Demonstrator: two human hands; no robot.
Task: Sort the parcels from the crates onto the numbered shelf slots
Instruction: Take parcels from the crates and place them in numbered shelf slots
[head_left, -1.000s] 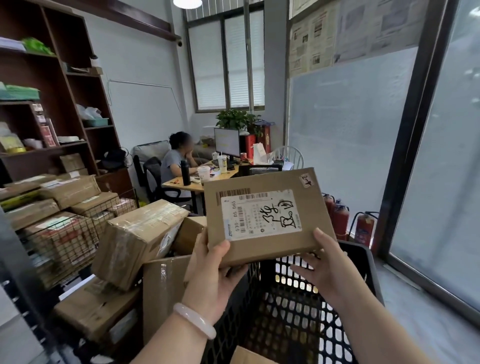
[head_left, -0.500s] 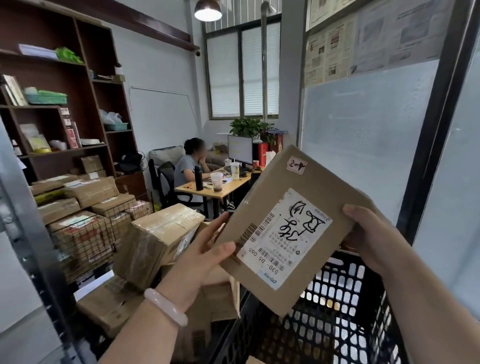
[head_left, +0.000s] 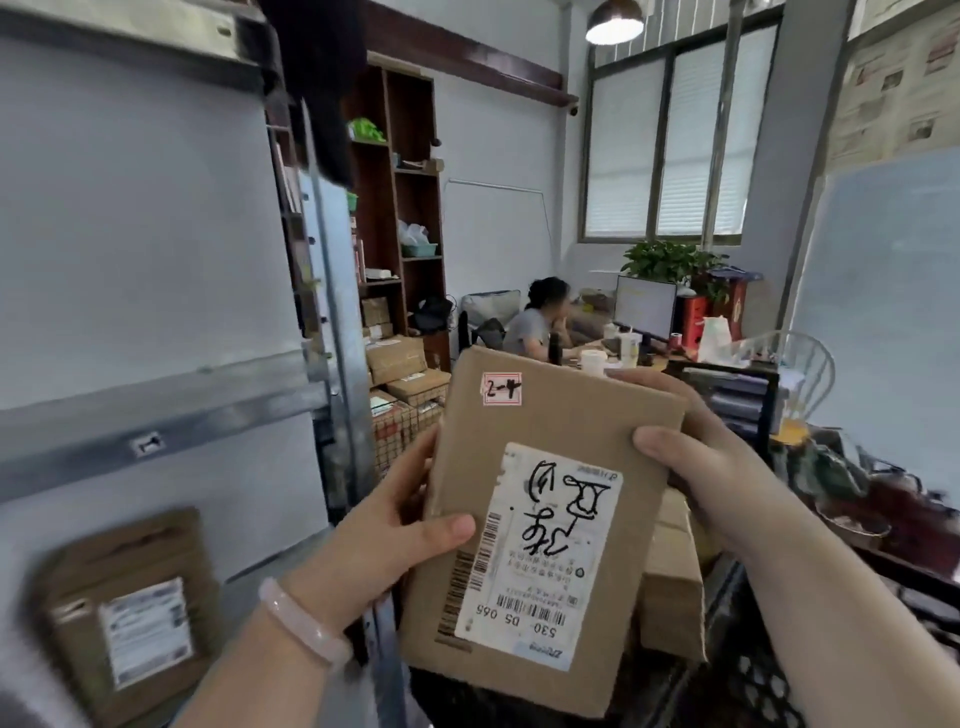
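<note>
Gripping the parcel in mid-air over the black crate: pinched at its left edge by the left hand, wrapped at its right edge by the right hand. Could end up in the wrong slot through misreading the blurred shelf tags. Standing on end, long axis near vertical, "2-4" sticker uppermost, printed label upside down.

The parcel held between the left hand and right hand is matt brown cardboard, with a smooth white paper label. A smooth, glossy pale bangle circles the left wrist. Left of the hands, the shelf is dull grey metal. Below the right hand, a crate is black perforated plastic.
</note>
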